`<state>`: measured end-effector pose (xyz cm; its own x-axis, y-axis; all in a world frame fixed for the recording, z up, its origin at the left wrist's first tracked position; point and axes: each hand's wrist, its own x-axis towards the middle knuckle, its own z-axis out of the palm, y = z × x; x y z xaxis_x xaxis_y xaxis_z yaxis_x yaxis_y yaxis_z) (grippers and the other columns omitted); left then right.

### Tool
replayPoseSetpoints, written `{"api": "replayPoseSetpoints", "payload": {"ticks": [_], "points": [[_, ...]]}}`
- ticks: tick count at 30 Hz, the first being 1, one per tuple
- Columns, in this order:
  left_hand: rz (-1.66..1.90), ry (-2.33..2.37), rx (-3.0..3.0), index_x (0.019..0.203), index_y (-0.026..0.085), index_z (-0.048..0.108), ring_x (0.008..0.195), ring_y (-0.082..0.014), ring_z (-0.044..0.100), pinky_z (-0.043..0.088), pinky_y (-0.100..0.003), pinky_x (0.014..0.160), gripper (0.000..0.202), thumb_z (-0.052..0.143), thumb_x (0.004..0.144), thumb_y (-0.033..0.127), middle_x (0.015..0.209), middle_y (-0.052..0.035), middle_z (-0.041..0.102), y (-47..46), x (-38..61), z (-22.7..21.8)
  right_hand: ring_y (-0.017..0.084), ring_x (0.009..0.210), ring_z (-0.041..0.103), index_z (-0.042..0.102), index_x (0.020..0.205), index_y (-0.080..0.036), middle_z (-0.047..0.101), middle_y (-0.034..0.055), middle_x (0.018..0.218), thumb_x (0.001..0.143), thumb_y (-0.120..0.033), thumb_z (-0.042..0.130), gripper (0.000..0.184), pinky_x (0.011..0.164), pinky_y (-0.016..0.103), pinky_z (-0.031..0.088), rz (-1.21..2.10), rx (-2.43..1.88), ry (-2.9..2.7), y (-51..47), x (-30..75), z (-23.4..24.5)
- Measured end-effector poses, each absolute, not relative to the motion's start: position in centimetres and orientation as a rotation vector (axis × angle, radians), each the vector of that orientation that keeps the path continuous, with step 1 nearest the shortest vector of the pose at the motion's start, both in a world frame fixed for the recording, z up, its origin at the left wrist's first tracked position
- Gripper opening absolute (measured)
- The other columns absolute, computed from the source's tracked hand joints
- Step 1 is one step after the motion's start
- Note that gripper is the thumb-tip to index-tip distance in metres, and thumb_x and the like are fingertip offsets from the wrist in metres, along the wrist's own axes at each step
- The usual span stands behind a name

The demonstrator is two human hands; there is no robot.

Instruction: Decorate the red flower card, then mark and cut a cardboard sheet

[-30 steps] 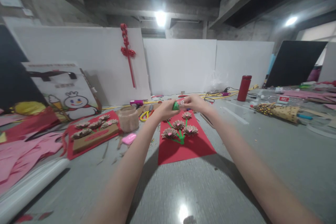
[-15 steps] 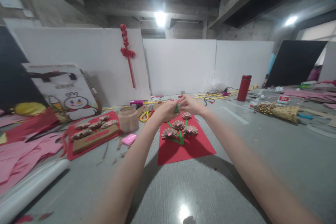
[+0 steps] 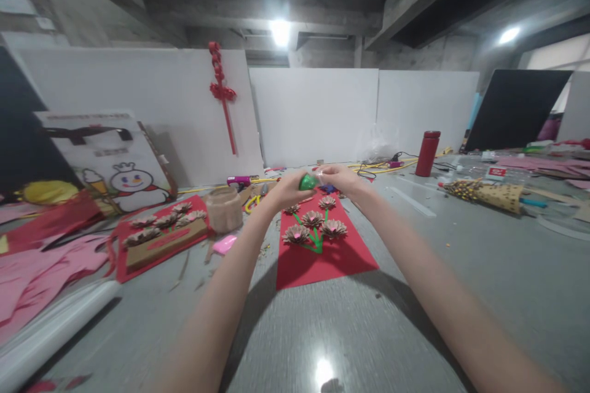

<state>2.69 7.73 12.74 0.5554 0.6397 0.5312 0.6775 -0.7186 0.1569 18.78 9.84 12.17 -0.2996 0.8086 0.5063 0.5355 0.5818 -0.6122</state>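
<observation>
Small green rounded cap-like obj [image 3: 307,182] is sitting pinched btwn both hands, w/ something clear at its right side, hovering just above far edge of red card sheet [image 3: 322,258].

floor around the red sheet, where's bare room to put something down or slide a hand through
Bare grey floor lies in front of the red sheet, between the forearms, and right of it as far as the patterned paper cone. Left is crowded: pink scraps, the flower board, the jar. Both hands meet over the sheet's far end at the green piece.
</observation>
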Motion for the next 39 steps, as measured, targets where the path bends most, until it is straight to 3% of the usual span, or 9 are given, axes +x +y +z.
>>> {"api": "replayPoseSetpoints", "payload": {"ticks": [5,12,17,24,33,39], "points": [[-0.9,-1.121,-2.756,0.077,0.016,0.05,0.063,-0.0126,0.045,0.033,-0.022,0.056,0.017,0.049,0.067,0.029,0.068,0.0009,0.051,7.9,2.5,12.6,0.013,0.086,0.052,0.065,0.07,-0.014,0.06,0.0048,0.089,0.068,-0.019,0.054,0.013,0.078,0.023,0.036,0.125,-1.016,-2.034,9.3,19.0,12.9],[-0.895,-1.182,-2.768,0.074,0.015,0.05,0.061,-0.0123,0.045,0.032,-0.021,0.054,0.017,0.049,0.065,0.03,0.066,0.0017,0.05,8.0,2.5,12.5,0.012,0.083,0.054,0.066,0.068,-0.017,0.06,0.0026,0.088,0.063,-0.013,0.057,0.011,0.078,0.021,0.037,0.006,-1.053,-2.025,8.1,18.2,13.0],[-0.903,-1.188,-2.745,0.071,0.015,0.049,0.059,-0.0115,0.045,0.031,-0.021,0.052,0.016,0.048,0.065,0.03,0.064,0.0022,0.049,8.0,2.4,12.7,0.011,0.08,0.053,0.065,0.066,-0.016,0.06,0.0022,0.086,0.067,-0.015,0.053,0.012,0.074,0.02,0.035,-0.007,-1.065,-2.093,8.2,18.2,13.0],[-0.747,-1.24,-2.598,0.065,0.015,0.048,0.055,-0.0123,0.044,0.029,-0.021,0.049,0.011,0.049,0.064,0.026,0.058,0.0008,0.049,7.7,2.6,12.8,0.01,0.061,0.047,0.057,0.054,-0.013,0.055,0.0017,0.067,0.076,-0.028,0.039,0.032,0.055,0.02,0.031,0.049,-1.06,-2.362,8.8,18.2,12.7],[-0.607,-1.193,-2.517,0.075,0.015,0.049,0.063,-0.0179,0.052,0.033,-0.024,0.052,0.016,0.047,0.065,0.027,0.068,-0.0059,0.056,8.1,3.0,12.0,0.009,0.055,0.044,0.054,0.049,-0.013,0.052,-0.0008,0.055,0.063,-0.023,0.048,0.018,0.052,0.021,0.029,0.18,-1.091,-2.368,8.9,17.8,12.2],[-0.506,-1.26,-2.513,0.083,0.013,0.048,0.067,-0.0215,0.056,0.037,-0.026,0.054,0.02,0.046,0.065,0.023,0.074,-0.01,0.058,8.3,3.7,11.2,0.009,0.047,0.04,0.055,0.049,-0.014,0.047,-0.0025,0.046,0.059,-0.016,0.048,0.012,0.046,0.02,0.028,0.045,-1.279,-2.372,8.7,17.3,11.9]]}}
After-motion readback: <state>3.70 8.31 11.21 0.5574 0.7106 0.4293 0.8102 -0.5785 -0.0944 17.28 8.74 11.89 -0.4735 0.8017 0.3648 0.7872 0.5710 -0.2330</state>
